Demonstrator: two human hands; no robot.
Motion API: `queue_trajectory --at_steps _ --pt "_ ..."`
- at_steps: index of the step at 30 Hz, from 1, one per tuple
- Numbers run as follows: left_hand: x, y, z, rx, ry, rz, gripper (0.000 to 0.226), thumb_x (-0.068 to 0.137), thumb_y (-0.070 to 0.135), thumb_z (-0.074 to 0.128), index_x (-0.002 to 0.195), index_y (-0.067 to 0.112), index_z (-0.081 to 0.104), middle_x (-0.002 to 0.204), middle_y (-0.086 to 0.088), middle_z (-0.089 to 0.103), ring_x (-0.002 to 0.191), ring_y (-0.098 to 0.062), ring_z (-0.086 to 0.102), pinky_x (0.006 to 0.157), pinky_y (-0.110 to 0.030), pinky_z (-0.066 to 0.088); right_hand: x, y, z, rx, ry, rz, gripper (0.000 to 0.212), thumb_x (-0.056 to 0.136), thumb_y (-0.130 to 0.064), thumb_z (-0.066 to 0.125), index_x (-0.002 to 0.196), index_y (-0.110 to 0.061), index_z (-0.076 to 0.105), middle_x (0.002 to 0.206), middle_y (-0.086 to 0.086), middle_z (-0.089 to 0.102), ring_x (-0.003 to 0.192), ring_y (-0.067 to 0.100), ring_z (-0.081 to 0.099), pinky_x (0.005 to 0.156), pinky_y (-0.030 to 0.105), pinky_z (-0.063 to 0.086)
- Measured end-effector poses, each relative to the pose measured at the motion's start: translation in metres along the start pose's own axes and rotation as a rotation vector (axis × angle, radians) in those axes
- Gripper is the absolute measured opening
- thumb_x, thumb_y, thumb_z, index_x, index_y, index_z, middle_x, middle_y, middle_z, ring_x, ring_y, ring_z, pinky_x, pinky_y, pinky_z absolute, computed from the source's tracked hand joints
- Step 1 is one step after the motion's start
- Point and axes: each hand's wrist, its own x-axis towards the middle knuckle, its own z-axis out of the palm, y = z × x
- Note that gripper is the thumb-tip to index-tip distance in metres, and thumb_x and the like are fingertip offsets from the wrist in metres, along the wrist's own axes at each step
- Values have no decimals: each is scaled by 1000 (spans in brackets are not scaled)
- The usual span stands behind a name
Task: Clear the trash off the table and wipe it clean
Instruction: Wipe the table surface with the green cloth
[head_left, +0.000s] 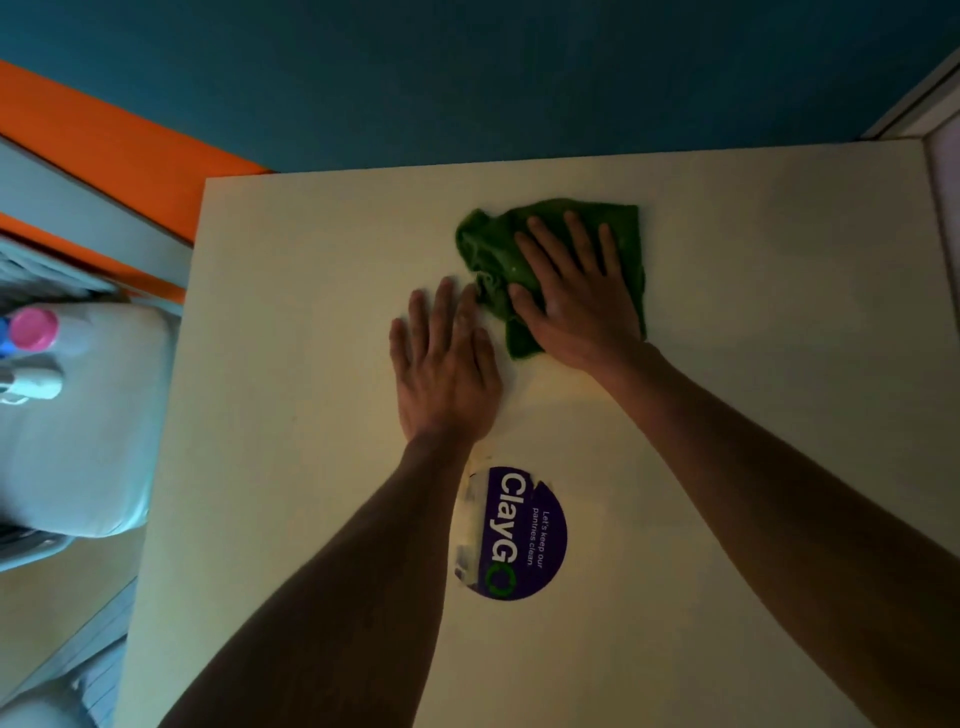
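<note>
A crumpled green cloth lies on the cream table near its far edge. My right hand presses flat on the cloth with straight, spread fingers. My left hand rests palm down on the bare tabletop just left of the cloth, and its fingertips reach the cloth's edge. No trash shows on the table.
A round purple ClayGo sticker, partly torn, is stuck to the table below my left wrist. Left of the table stands a pale seat holding a pink-capped bottle and a white sprayer. Beyond the far edge is dark teal floor.
</note>
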Motion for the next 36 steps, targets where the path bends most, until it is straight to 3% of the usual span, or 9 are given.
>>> queue_trajectory --at_steps 3,11,16,24,29,33,36 --pt "0 1 1 3 14 -7 55 109 43 13 161 30 6 169 3 2 155 -21 -9 126 -49 5 -26 3 6 -8 12 28 65 101 -57 21 156 -23 26 163 -2 25 152 30 15 122 54 8" --pt "0 -1 3 8 32 1 55 108 43 16 161 31 9 169 4 6 156 -20 -4 126 -49 6 28 14 -3 26 -16 118 69 98 -61 15 158 -26 19 166 -2 15 153 30 8 123 53 -1" --pt "1 -1 1 1 38 5 55 108 44 18 161 32 11 169 4 8 156 -21 -2 126 -49 6 -44 47 -1 5 21 169 71 98 -66 16 157 -26 23 165 0 18 152 31 12 123 54 4" --pt "1 5 -5 32 9 10 56 107 46 17 161 31 11 169 2 7 156 -23 -2 126 -49 4 -180 65 2 9 50 448 70 100 -63 24 157 -22 25 164 3 22 151 35 14 122 56 8" --pt "8 47 -6 -23 -1 -130 58 106 37 28 159 15 20 168 -8 14 155 -29 4 125 -53 5 -190 71 2 14 67 452 71 99 -64 27 156 -23 27 163 2 25 151 34 15 122 55 8" --pt "24 107 5 -32 -56 56 59 106 45 22 160 22 19 168 -5 10 155 -31 0 124 -57 5 -176 92 -1 17 90 468 71 99 -64 26 156 -23 27 163 2 25 151 34 15 122 56 7" --pt "26 134 18 11 -92 51 61 105 48 12 161 25 7 169 -4 0 155 -31 -7 122 -59 0 -156 115 -6 -4 119 473 70 99 -64 25 156 -23 28 163 2 27 151 34 16 122 56 8"
